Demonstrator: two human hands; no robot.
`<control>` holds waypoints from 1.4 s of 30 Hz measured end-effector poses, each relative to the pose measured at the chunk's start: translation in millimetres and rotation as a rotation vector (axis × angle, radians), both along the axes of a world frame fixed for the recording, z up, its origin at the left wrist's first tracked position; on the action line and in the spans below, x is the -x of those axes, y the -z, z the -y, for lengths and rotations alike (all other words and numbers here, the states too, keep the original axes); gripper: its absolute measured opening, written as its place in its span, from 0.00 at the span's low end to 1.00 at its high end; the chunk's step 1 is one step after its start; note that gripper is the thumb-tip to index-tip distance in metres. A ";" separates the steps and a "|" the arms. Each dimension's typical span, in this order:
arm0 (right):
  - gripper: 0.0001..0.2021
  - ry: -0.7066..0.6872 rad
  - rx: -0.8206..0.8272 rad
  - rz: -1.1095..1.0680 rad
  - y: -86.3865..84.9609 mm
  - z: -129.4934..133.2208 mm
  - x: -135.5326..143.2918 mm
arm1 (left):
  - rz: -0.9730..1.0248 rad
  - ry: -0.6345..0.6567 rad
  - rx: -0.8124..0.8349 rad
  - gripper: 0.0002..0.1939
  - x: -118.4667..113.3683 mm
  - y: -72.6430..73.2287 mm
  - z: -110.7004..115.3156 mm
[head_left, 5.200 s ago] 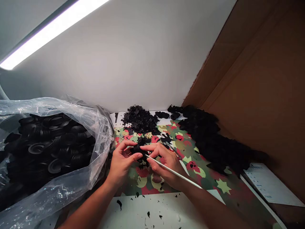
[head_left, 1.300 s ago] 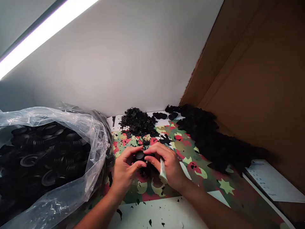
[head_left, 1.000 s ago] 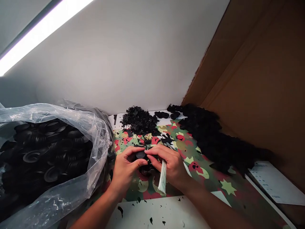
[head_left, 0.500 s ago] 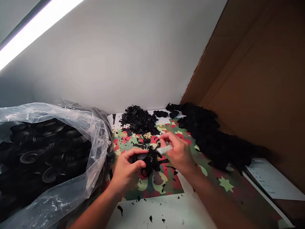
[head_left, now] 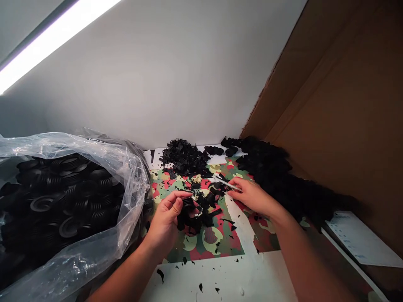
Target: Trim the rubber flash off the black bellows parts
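My left hand is closed around a black ribbed rubber bellows, pinched between thumb and fingers. In my right hand is a thin silvery tool, its narrow end pointing left; I cannot make out its exact kind. The tool is apart from the bellows. Below and between the hands lie black rubber scraps on a camouflage-patterned sheet. Part of the bellows is hidden by my left fingers.
To the left, a clear plastic bag holds many black ribbed bellows. A heap of black trimmings lies at the back. Along the cardboard wall runs a dark pile. A white printed card rests at right.
My right hand has moved right and away from my left hand, taking the tool with it. The bellows in my left hand has been turned so its ribs show.
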State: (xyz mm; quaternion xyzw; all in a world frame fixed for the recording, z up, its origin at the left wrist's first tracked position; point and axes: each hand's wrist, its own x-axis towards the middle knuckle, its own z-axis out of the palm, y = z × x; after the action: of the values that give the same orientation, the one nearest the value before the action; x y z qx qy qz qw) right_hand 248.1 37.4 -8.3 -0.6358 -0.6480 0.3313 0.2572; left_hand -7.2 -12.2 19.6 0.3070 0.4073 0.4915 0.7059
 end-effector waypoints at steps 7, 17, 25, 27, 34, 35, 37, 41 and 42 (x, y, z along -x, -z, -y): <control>0.16 -0.017 0.106 -0.281 -26.7 16.1 -3.4 | 0.043 0.034 0.032 0.21 0.3 -0.4 -0.1; 0.18 -0.317 -0.618 -0.269 -21.5 38.8 55.6 | -0.016 0.031 -0.092 0.20 2.5 6.7 0.0; 0.26 -0.445 -1.020 -0.204 -16.2 42.1 67.9 | -0.024 0.093 -0.168 0.17 10.3 7.7 2.9; 0.27 -0.430 -1.051 -0.185 -19.1 42.8 68.5 | -0.027 0.106 -0.178 0.17 10.6 8.4 3.9; 0.28 -0.448 -1.022 -0.209 -14.2 45.4 69.8 | -0.019 0.111 -0.175 0.17 7.9 7.5 3.7; 0.28 -0.449 -1.020 -0.213 -12.9 45.8 69.8 | -0.017 0.109 -0.174 0.17 7.6 6.9 3.4; 0.28 -0.445 -1.013 -0.215 -11.3 46.4 69.6 | -0.016 0.105 -0.176 0.17 7.1 6.0 3.1; 0.25 -0.435 -1.013 -0.202 -11.8 47.4 69.5 | -0.008 0.123 -0.167 0.18 6.7 5.8 4.0; 0.25 -0.435 -1.017 -0.200 -12.3 47.5 69.7 | -0.010 0.122 -0.160 0.18 6.7 6.1 4.4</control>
State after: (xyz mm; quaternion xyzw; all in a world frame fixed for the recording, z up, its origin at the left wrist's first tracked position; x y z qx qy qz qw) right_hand 178.4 -10.2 4.0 -0.2488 -0.8148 0.0813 0.5172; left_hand -13.9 -16.6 13.5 0.3890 0.3508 0.4769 0.7058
